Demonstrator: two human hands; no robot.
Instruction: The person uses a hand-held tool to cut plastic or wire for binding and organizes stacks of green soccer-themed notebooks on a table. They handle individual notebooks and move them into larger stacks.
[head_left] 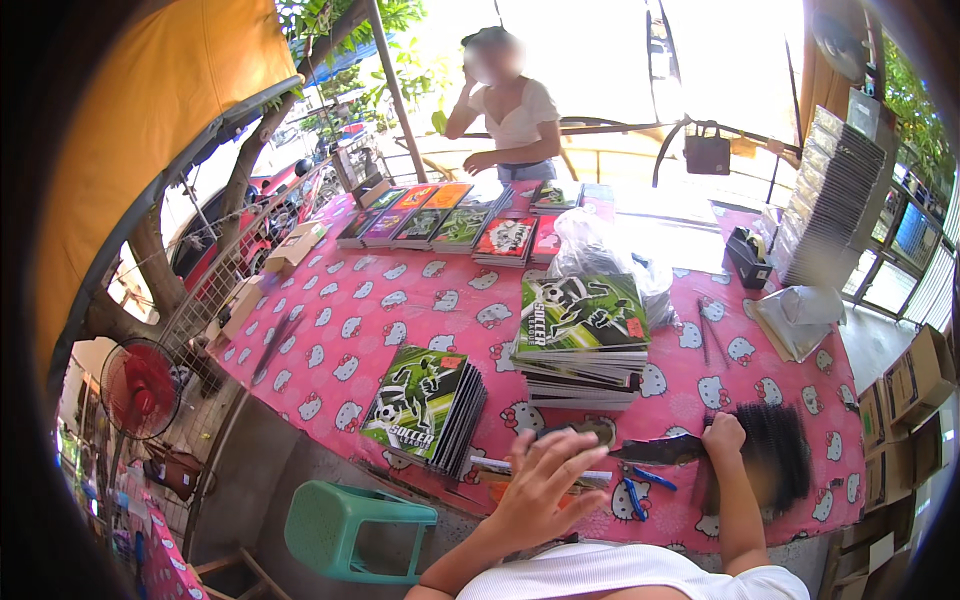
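Observation:
My left hand (553,482) is raised over the table's near edge, fingers spread, with nothing visible in it. Below it lies a flat item with a pale edge (500,468), partly hidden by the hand. My right hand (724,436) is closed in a fist at the end of a dark strip-like piece (660,450); what the fingers grip is hidden. Right beside that fist lies a heap of black spiral coils (778,450). Blue-handled pliers (634,498) rest between my hands. Ahead stand a tall stack of green-and-black soccer notebooks (585,315) and a shorter stack (418,400) to its left.
A pink cat-print cloth (350,328) covers the table. Coloured notebook stacks (460,228) line its far side, where another person (510,115) stands. A clear plastic bag (590,240), a tape dispenser (747,257) and a tall sheet stack (828,200) are rightward. A green stool (350,515) stands near left.

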